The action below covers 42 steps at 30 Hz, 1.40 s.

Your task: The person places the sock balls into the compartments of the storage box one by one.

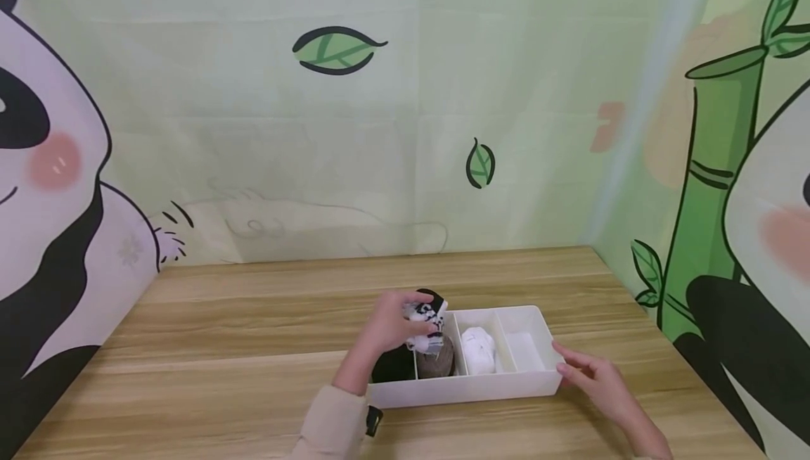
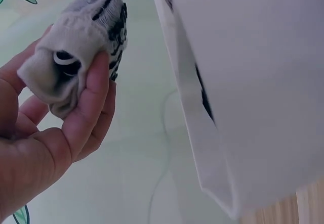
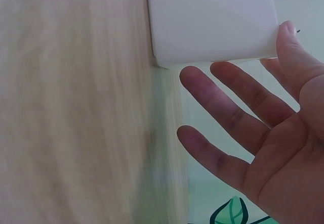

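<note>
My left hand (image 1: 390, 323) grips a rolled white sock (image 2: 86, 42) with black and grey patterning, thumb and fingers curled round it. In the head view it is held up over the white divided box (image 1: 468, 388). Below it in the box is a grey-brown rolled sock (image 1: 436, 361), partly covered by the held one. A black bundle (image 1: 392, 365) sits in the left compartment, and a white bundle (image 1: 479, 349) lies right of the grey-brown one. My right hand (image 1: 595, 379) touches the box's right end with thumb and forefinger; its other fingers (image 3: 217, 100) stay spread and fairly straight.
The box stands on a wood-grain table (image 1: 240, 375). Behind it hangs a pale green cloth backdrop (image 1: 392, 179) printed with leaves, and panda and bamboo pictures flank both sides. A small black object (image 1: 374, 420) shows beside my left sleeve (image 1: 332, 425).
</note>
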Motion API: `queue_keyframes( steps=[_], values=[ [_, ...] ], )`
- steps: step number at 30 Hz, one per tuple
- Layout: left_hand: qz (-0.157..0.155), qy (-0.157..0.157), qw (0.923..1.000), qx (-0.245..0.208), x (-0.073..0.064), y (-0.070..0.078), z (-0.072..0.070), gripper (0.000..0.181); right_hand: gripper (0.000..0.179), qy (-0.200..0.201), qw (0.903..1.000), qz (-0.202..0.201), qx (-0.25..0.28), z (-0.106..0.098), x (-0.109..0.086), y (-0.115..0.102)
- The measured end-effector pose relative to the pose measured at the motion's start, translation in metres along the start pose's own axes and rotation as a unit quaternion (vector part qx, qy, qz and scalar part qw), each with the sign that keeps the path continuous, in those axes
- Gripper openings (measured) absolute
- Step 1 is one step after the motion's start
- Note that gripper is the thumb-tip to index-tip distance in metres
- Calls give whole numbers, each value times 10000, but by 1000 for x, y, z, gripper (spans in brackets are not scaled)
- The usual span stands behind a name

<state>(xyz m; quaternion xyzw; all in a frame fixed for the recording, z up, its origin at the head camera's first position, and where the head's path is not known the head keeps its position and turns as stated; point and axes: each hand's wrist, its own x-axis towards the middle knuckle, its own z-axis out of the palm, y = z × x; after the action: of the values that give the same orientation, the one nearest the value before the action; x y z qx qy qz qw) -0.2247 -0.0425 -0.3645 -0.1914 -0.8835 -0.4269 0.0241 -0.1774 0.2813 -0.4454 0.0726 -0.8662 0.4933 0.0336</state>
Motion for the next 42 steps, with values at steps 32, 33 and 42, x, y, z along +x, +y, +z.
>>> queue_keyframes(
  steps=[32,33,42],
  values=[
    [-372,-301,9978,-453,26,31,54,37,39,55,9996,-278,-4,2,-1,0],
    [-383,-304,9977,-473,26,33,55,37,39,55,9996,-265,-2,2,-1,0],
    [-561,-383,9963,-528,35,42,73,37,39,43,9998,-199,82,2,-1,-1]
  ],
)
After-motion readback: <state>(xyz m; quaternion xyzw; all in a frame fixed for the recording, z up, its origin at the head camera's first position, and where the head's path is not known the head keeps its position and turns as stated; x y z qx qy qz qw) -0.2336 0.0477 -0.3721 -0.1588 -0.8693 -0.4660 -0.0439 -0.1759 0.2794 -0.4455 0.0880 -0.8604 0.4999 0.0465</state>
